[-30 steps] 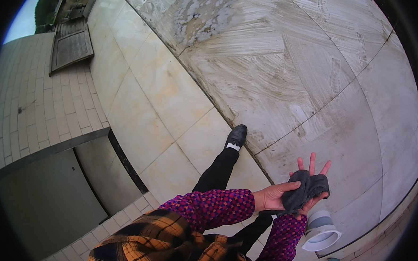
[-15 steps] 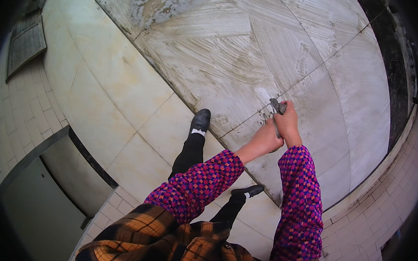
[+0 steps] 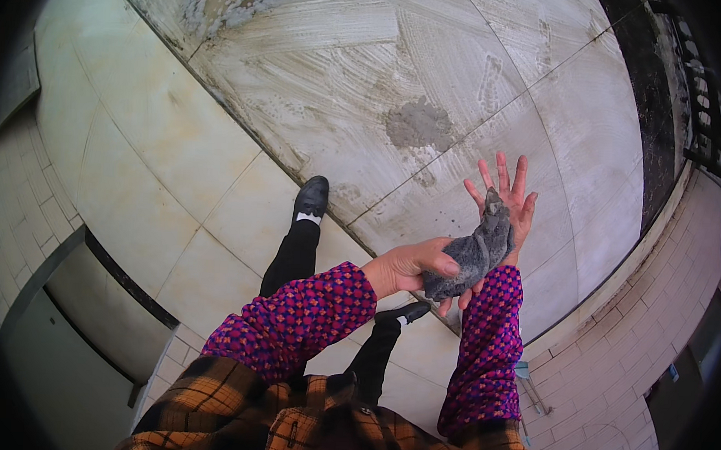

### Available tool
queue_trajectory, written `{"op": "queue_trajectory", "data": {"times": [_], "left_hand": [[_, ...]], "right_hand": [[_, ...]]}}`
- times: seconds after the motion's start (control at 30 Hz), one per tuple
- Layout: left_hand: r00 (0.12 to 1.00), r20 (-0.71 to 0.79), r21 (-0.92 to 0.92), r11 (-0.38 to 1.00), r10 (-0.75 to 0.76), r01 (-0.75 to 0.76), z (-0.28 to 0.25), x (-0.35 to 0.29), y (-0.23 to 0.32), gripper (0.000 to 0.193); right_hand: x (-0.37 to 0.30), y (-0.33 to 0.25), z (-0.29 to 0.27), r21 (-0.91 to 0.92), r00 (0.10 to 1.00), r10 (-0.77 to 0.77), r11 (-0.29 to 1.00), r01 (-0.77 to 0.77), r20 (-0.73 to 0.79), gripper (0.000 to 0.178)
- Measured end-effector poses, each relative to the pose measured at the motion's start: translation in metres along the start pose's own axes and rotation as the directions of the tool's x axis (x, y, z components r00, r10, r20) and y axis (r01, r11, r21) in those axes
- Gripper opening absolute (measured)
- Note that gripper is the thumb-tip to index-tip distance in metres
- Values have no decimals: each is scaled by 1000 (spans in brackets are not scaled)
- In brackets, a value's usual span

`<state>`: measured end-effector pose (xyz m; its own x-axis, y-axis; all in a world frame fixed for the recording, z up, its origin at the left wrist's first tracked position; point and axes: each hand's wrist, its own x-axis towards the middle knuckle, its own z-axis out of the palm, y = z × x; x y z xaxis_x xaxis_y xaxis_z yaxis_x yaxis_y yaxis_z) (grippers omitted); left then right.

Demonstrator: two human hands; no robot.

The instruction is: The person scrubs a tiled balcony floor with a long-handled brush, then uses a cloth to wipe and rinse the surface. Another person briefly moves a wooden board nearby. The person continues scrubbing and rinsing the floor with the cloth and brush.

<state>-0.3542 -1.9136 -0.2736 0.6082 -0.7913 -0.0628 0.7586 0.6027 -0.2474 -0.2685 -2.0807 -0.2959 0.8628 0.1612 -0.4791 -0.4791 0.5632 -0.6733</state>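
A crumpled grey cloth [image 3: 472, 251] lies rolled between my two hands, held out in front of me. My left hand [image 3: 407, 264] grips its lower end with the fingers curled over it. My right hand [image 3: 505, 196] is flat behind the cloth, palm toward me and fingers spread upward, pressed against its upper part. Both sleeves are purple and pink patterned. Below my hands are my black trouser legs and black shoes [image 3: 311, 196] on the pale tiled floor [image 3: 216, 177].
The floor beyond my feet is streaked and stained, with a dark wet patch [image 3: 419, 124]. A low tiled wall [image 3: 624, 320] curves along the right. A recessed grey step or ledge [image 3: 88, 292] sits at lower left. A dark railing [image 3: 701, 96] stands at upper right.
My hands were pressed together and stretched farther out half a second ago; now they are nearer, the right hand is spread flat and the grey cloth shows between them. The view has swung.
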Motion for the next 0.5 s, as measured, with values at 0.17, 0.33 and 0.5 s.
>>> {"op": "queue_trajectory", "data": {"times": [0.17,0.33,0.5], "left_hand": [[998,66,-145,989,19,-9,3,-2,-6,76],[999,19,-5,999,34,-34,9,2,-11,50],[931,-363,252,957,-45,145,1,20,-9,41]], "right_hand": [[-33,21,27,335,867,-204,941,45,455,64],[-79,-17,46,-20,957,-141,988,151,254,42],[-58,-30,38,-555,975,20,819,-143,-220,13]]}}
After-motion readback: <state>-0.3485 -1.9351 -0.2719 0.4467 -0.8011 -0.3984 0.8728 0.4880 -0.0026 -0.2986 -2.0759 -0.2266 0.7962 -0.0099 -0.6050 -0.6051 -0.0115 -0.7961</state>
